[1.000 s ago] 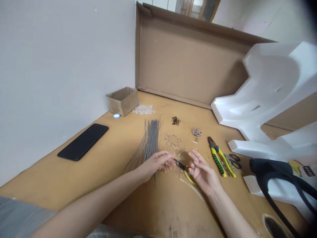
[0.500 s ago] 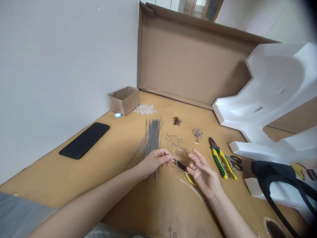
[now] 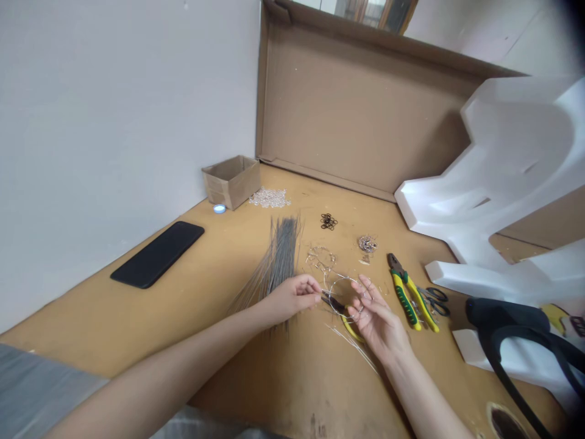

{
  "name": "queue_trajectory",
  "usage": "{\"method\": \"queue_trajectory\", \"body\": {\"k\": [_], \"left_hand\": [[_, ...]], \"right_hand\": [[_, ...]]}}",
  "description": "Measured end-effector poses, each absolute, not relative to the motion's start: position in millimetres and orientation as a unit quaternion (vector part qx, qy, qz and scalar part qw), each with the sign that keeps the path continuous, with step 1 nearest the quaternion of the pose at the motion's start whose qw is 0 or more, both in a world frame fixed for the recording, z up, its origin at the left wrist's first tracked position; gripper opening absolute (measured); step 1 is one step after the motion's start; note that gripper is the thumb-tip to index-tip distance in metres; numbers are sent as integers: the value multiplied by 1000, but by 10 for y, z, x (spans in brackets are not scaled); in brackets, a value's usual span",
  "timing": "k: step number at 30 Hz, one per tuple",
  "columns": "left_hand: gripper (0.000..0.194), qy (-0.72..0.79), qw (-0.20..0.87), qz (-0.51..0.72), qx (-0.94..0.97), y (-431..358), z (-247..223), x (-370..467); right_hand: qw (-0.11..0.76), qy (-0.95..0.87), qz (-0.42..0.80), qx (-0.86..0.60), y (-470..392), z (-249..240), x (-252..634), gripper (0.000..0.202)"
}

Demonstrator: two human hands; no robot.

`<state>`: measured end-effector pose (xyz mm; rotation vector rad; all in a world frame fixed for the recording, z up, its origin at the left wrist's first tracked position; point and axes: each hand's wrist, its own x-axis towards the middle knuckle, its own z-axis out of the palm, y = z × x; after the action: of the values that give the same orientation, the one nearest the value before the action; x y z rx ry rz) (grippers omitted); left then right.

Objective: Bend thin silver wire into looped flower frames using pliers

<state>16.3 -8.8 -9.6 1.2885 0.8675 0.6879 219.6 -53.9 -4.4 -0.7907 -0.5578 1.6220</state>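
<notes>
A thin silver wire ring (image 3: pixel 331 291) is held in the fingers of my right hand (image 3: pixel 381 323), on the right side of the loop. My left hand (image 3: pixel 295 299) is closed in a pinch just left of the ring; whatever sits between thumb and forefinger is too fine to make out. Behind the ring lie pliers with yellow handles (image 3: pixel 351 329), partly hidden by my right hand. A bundle of straight grey wires (image 3: pixel 283 247) lies beyond and partly beneath my left hand. Bent wire pieces (image 3: pixel 321 259) rest just past my hands, and a few loose straight wires (image 3: pixel 356 347) lie nearer me.
Green-and-yellow pliers (image 3: pixel 406 292) and black-handled scissors (image 3: pixel 437 300) lie at right, before white foam (image 3: pixel 507 164). Farther back are black rings (image 3: pixel 328 221), a small wire heap (image 3: pixel 367 244), clear beads (image 3: pixel 269 197) and a cardboard box (image 3: pixel 237 186). A black phone (image 3: pixel 158 253) lies left.
The wire ring has turned so that its round loop now faces me between my hands. My right fingers have drawn closer together around it. The view has shifted slightly.
</notes>
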Motion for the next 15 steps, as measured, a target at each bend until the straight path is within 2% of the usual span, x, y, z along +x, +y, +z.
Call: {"method": "queue_trajectory", "body": {"k": [5,15], "left_hand": [[16,369,621,342,601,-109,-33,140],[27,321,552,333,694,-196,48,89]], "right_hand": [[583,-245,696,-342,-548,-33,2191,40],[577,-254,696,-343,-555,-39,2181,40]]}}
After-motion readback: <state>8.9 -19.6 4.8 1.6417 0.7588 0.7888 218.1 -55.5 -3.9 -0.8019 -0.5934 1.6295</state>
